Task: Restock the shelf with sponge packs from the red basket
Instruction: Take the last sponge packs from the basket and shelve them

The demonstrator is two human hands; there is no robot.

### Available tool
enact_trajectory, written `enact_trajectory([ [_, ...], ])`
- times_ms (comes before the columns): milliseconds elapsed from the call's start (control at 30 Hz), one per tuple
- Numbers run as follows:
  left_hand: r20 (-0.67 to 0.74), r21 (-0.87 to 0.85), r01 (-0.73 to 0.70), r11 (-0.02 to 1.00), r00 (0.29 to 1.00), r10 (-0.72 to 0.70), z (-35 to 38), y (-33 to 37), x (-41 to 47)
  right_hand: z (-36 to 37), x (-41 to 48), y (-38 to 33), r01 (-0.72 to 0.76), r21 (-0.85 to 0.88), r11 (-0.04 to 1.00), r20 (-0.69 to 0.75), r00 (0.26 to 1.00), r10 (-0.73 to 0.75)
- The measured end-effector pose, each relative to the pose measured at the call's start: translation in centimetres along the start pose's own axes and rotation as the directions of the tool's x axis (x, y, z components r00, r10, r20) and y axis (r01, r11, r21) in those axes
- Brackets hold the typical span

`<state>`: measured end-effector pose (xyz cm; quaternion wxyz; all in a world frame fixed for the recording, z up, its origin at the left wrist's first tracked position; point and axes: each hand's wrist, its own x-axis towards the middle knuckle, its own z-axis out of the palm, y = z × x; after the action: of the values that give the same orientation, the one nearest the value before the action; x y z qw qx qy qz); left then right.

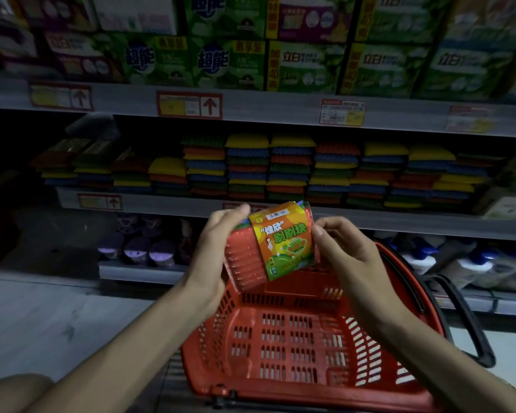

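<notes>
Shelving unit (pixel 251 110) fills the upper field of view, in dim light. Top tier carries large green and purple cartons (pixel 230 64), packed side by side. Middle tier holds rows of stacked sponges (pixel 289 171) in yellow, blue, green and orange, the piles touching one another across most of the shelf width; the piles towards the left stand lower than those in the centre. Lower tier shows purple-capped containers (pixel 137 248) at left and white bottles (pixel 474 266) at right, detail not legible. Pale floor (pixel 42 317) lies in front of the unit. Red basket (pixel 209 368) sits on the floor below the hands, its slotted bottom exposed, its black handle (pixel 465 317) folded down to the right. Sponge pack (pixel 245 257) is held in the air above the far end of the basket, in front of the edge of the sponge shelf and clear of both; it is tilted, orange ribbed face towards the camera, with an orange and green paper band (pixel 283 242) round its middle. Left hand (pixel 212 251) grips the pack's left edge, fingers curled round behind it. Right hand (pixel 346 251) pinches the right edge, its fingers bent and the thumb against the band. Red-bordered price tags (pixel 189 104) are fixed along the shelf fronts.
</notes>
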<state>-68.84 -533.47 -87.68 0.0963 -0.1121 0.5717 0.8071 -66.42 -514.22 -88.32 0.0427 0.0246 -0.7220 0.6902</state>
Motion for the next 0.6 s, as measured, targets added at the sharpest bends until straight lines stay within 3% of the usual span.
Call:
enact_trajectory([
  [267,0.274,0.214,-0.019,0.977,0.961,-0.042,-1.8,0.0,-1.1,-2.2,-0.4,-0.1,0.056,-0.099,0.994,0.083,0.995,-0.048],
  [467,0.416,0.516,-0.29,0.806,0.907,0.061,-1.1,-1.0,-2.2,-1.5,-1.3,0.1,0.147,-0.186,0.972,0.086,0.987,-0.133],
  [600,0.431,0.562,-0.397,0.726,0.889,0.153,-0.7,-1.2,-2.3,-1.4,-1.4,0.0,0.126,-0.193,0.973,0.083,0.99,-0.112],
])
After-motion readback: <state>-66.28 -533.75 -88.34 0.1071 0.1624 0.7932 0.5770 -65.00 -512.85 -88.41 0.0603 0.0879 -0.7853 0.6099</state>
